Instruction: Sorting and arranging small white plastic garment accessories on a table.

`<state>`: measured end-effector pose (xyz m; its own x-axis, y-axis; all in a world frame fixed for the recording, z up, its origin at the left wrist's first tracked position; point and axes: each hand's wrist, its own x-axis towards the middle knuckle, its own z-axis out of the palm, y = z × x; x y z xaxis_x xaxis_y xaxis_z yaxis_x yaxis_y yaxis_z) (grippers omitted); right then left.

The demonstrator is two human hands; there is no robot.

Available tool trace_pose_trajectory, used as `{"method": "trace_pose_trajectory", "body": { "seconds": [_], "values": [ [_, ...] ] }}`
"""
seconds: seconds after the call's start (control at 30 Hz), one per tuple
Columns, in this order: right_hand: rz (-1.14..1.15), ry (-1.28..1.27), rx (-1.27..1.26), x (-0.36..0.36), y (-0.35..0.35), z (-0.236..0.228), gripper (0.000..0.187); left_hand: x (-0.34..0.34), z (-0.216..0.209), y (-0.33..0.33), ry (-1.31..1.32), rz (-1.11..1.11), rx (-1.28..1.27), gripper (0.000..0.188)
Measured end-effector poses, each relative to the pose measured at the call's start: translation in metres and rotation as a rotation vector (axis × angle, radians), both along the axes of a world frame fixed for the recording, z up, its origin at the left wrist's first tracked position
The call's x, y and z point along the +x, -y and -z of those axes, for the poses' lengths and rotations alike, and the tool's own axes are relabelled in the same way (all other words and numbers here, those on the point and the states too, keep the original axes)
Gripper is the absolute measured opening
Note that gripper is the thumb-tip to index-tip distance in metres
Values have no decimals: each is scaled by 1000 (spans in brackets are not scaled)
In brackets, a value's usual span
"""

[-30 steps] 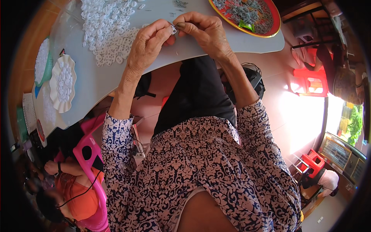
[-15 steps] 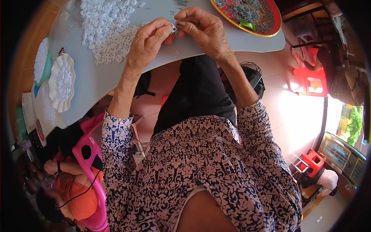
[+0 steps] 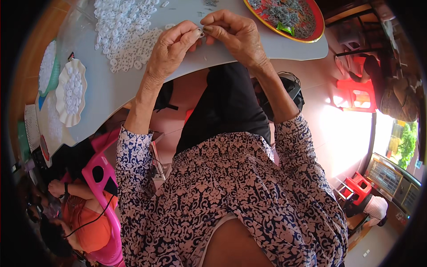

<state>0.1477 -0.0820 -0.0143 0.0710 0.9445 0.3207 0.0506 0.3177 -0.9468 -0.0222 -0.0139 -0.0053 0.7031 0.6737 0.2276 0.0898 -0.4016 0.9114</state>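
Note:
Over the near edge of the grey table [image 3: 100, 95], my hands meet fingertip to fingertip. My left hand [image 3: 170, 48] is closed in a pinch on a small white plastic piece with holes [image 3: 201, 34]. Thumb and forefinger of my right hand [image 3: 240, 39] are pinched together against that piece; whatever they grip is too small to make out. Beside my left hand spreads a heap of similar white oval pieces [image 3: 126, 35]. Right of my right hand, a red round tray [image 3: 318, 20] with a yellow rim holds thin grey pieces [image 3: 284, 13] and a green wrapper [image 3: 286, 30].
A white scalloped dish [image 3: 63, 113] and a green basket [image 3: 56, 73], both with white pieces, stand at the table's left. Below sits a person in orange [image 3: 92, 227] on a pink chair [image 3: 114, 222]. Red stools [image 3: 361, 99] stand on the floor at right.
Both hands stay nearly in place. The white piece between my fingertips has turned slightly and shows less. The person at lower left has shifted a little.

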Motion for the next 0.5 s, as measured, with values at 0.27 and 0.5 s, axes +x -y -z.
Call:
{"method": "trace_pose_trajectory", "body": {
  "seconds": [0.27,0.5],
  "values": [
    [24,38,-54,0,0,-2,12,0,6,0,74,22,-36,20],
    [61,88,-58,-2,1,-2,17,3,7,1,68,23,7,19]
  ]
}}
